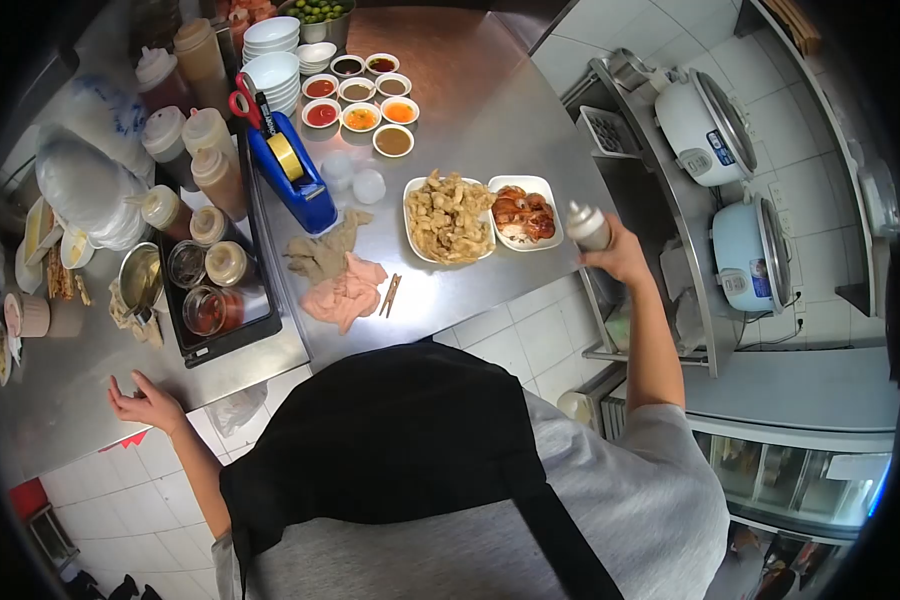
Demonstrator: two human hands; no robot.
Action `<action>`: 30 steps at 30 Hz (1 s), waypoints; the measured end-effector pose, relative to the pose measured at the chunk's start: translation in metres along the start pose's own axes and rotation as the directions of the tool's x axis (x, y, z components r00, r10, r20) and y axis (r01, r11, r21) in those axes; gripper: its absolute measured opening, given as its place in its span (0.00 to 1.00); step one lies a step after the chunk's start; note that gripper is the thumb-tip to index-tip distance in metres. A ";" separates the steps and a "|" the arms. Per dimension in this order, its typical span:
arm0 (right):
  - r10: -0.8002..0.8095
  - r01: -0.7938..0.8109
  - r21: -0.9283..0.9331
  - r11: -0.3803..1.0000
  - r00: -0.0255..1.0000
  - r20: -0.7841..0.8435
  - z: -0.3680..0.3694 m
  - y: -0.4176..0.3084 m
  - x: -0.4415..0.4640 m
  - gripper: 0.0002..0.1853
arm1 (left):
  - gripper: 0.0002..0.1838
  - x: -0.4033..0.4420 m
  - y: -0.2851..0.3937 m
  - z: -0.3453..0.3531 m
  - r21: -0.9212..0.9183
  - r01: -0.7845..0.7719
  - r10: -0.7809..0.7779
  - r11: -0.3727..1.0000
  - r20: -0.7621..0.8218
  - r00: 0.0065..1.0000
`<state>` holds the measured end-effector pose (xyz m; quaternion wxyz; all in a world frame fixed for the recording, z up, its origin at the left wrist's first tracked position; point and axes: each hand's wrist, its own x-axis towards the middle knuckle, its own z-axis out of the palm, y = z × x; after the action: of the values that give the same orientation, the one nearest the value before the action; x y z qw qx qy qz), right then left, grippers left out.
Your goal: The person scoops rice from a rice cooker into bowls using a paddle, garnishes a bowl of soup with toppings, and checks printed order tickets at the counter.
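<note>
My right hand (618, 255) is closed round a squeeze bottle (587, 228) with a pale tip, at the right edge of the steel table. Just left of that bottle is a white bowl of sliced, glazed brown meat (525, 214). Touching it on the left is a larger white dish heaped with golden fried pieces (450, 218). Down at the lower left, my left hand (148, 405) is empty, its fingers apart, over the counter's front edge. The nearest thing to it is a black tray (232, 345) of sauce bottles and jars.
Small sauce bowls (359, 117) stand at the back beside stacked white bowls (271, 78). A blue tape dispenser (295, 170), a pink cloth (344, 292), a greyish cloth (328, 247) and a clothespin (391, 296) lie nearer. Two rice cookers (705, 130) are on the right shelf.
</note>
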<state>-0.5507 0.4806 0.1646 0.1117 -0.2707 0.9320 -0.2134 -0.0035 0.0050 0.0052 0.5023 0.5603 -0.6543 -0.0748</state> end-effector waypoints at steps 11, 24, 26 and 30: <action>0.108 -0.014 -0.488 0.873 0.980 0.165 0.011 -0.024 0.016 0.42 | 0.28 0.002 -0.004 0.002 0.077 -0.064 0.065 0.995 -0.011 0.998; 0.204 0.006 -0.716 0.698 0.957 0.207 -0.008 -0.027 0.032 0.43 | 0.28 0.002 -0.001 0.001 0.084 -0.057 0.058 0.995 -0.014 0.998; 0.217 0.002 -0.702 0.712 0.950 0.223 -0.004 -0.030 0.025 0.42 | 0.28 0.003 -0.004 0.002 0.097 -0.078 0.080 0.992 -0.013 0.997; 0.239 -0.073 -0.630 0.773 0.954 0.183 0.003 -0.028 0.025 0.45 | 0.27 0.003 -0.006 0.002 0.079 -0.078 0.080 0.994 -0.019 0.997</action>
<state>-0.5578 0.4444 0.1725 0.1522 -0.2383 0.9476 0.1487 -0.0009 -0.0007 0.0020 0.4899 0.5540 -0.6727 -0.0231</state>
